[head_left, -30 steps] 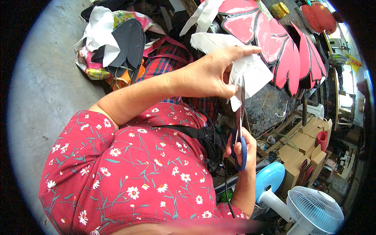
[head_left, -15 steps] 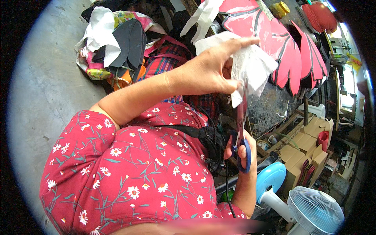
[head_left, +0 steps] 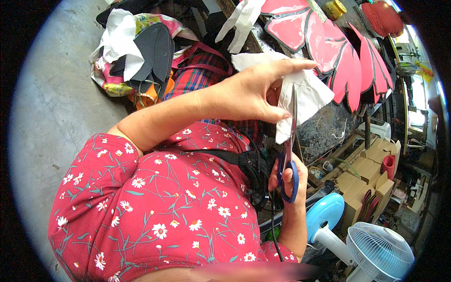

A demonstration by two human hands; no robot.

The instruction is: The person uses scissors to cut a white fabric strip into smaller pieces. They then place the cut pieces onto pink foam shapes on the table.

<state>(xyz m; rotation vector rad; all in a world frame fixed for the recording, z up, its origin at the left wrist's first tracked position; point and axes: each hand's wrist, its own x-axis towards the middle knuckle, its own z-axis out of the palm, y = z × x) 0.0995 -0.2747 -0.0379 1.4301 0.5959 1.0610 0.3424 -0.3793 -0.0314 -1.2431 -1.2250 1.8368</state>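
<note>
Fingers (head_left: 275, 114) pinch white sheet (head_left: 307, 94), prob. paper; scissors (head_left: 290, 155) cutting.

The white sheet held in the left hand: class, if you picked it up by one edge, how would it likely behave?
The white sheet probably flops: it drapes and creases below the left hand pinching it. It seems light, since a few fingertips carry it. Likely tearable too, as the blue-handled scissors in the right hand are at its edge.

Brown cardboard boxes (head_left: 371, 169) stacked at right.
</note>
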